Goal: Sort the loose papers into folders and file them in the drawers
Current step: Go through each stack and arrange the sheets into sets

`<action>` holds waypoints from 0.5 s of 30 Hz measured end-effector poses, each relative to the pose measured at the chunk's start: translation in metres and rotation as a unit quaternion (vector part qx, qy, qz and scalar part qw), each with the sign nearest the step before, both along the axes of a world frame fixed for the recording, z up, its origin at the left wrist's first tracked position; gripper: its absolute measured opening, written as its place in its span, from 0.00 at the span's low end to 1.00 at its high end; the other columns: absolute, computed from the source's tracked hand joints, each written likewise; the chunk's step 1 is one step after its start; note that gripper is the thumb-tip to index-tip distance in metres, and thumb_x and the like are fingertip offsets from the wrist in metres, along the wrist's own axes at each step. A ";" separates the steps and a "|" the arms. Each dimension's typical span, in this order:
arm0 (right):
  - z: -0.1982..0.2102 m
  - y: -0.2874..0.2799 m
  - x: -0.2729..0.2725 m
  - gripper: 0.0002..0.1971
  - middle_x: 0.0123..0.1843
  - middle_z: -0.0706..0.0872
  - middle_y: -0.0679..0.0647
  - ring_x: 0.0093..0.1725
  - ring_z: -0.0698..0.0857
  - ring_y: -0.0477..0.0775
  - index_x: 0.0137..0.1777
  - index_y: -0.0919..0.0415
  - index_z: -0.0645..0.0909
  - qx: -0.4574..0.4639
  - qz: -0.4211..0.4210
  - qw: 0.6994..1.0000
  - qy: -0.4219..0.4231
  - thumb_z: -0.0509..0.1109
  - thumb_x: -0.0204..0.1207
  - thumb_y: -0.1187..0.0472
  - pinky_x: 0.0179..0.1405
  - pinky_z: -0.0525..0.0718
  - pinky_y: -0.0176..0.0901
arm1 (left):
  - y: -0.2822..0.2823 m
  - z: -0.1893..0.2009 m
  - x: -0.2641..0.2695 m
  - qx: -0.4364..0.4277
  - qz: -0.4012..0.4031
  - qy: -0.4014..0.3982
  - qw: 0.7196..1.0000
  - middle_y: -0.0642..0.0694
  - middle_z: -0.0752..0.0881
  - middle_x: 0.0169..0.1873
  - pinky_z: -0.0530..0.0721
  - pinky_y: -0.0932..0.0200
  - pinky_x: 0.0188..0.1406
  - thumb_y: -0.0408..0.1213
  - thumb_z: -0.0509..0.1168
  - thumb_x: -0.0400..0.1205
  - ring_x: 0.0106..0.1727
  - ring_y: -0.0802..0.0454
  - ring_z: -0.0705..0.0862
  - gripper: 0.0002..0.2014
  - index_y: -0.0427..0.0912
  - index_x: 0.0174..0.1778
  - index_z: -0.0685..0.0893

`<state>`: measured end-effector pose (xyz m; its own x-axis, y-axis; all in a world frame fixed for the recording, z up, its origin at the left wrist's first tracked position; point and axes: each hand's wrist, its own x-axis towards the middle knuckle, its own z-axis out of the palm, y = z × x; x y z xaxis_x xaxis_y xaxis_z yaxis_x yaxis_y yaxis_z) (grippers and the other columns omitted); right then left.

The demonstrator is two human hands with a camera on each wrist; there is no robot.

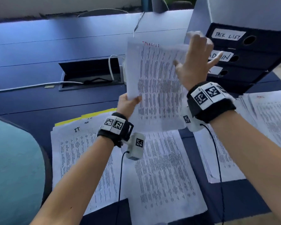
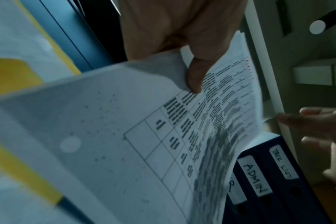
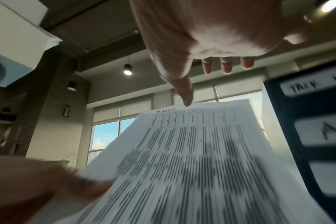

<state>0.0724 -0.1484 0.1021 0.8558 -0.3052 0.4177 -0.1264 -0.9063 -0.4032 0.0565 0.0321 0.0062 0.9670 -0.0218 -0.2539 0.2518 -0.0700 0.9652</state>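
— Dark blue surface [image 1: 39, 51], long and seamed, with a cable hatch [image 1: 89, 75] propped open in it and white cables running in. What lies on it?

— Printed tables, in several piles. One pile [image 1: 81, 153] at the near left has "IT" written by hand at the top and sits on a yellow folder [image 1: 88, 115] whose edge shows behind it. A second pile [image 1: 165, 172] lies just beside it in the middle, and more sheets [image 1: 269, 114] lie at the right edge.

— And the hands?

— The left hand [image 1: 127, 103] pinches a raised sheaf of papers [image 1: 157, 82] at its lower left corner, thumb on the printed face. From the left wrist the thumb [image 2: 197, 75] is pressed flat on the top sheet, with several sheet edges fanned beneath. The sheaf stands above the piles, tilted up, with red handwriting at its top edge; the right wrist view reads it as "TASKLIST".

— The right one?

— The right hand [image 1: 195, 62] is up at the sheaf's right edge, fingers spread and blurred. From its own wrist the thumb [image 3: 184, 91] points down to the top edge of the paper; whether it touches I cannot tell. It grips nothing.

— Where are the files?

— Dark box files [image 1: 243, 62] stacked just behind the right hand, under a white box [image 1: 243, 12]. The labels read "TASK LIST" [image 1: 228, 35] on the top one and "ADMIN" [image 2: 254, 176] below; the third label is partly hidden.
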 end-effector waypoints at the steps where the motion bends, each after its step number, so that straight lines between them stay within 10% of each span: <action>1: -0.007 -0.001 0.003 0.34 0.78 0.62 0.52 0.79 0.58 0.55 0.77 0.55 0.62 0.010 -0.003 1.000 0.012 0.72 0.73 0.54 0.74 0.45 0.74 | -0.003 0.002 0.013 0.005 0.009 0.002 1.000 0.47 0.82 0.30 0.78 0.64 0.35 0.25 0.66 0.78 0.32 0.55 0.79 0.02 0.33 0.44 0.80; 4: -0.040 -0.006 0.009 0.33 0.81 0.55 0.56 0.81 0.55 0.58 0.78 0.56 0.59 0.093 0.013 0.991 0.098 0.69 0.76 0.56 0.76 0.51 0.73 | -0.015 -0.001 0.047 0.002 0.012 0.021 1.000 0.42 0.81 0.38 0.77 0.59 0.42 0.32 0.70 0.73 0.39 0.49 0.78 0.04 0.38 0.39 0.81; 8: -0.085 -0.011 0.008 0.30 0.83 0.50 0.57 0.81 0.54 0.60 0.80 0.57 0.57 0.078 0.051 0.966 0.243 0.64 0.80 0.58 0.78 0.57 0.63 | -0.032 -0.019 0.076 0.020 0.019 0.056 0.998 0.43 0.81 0.46 0.79 0.74 0.35 0.25 0.66 0.78 0.41 0.52 0.81 0.12 0.29 0.58 0.81; 15: -0.133 -0.005 0.002 0.29 0.84 0.45 0.52 0.82 0.48 0.63 0.81 0.49 0.56 0.035 0.099 0.888 0.448 0.60 0.82 0.47 0.76 0.55 0.64 | -0.049 -0.090 0.106 0.068 -0.017 0.120 0.990 0.35 0.82 0.59 0.79 0.44 0.64 0.36 0.60 0.58 0.61 0.40 0.81 0.36 0.25 0.64 0.74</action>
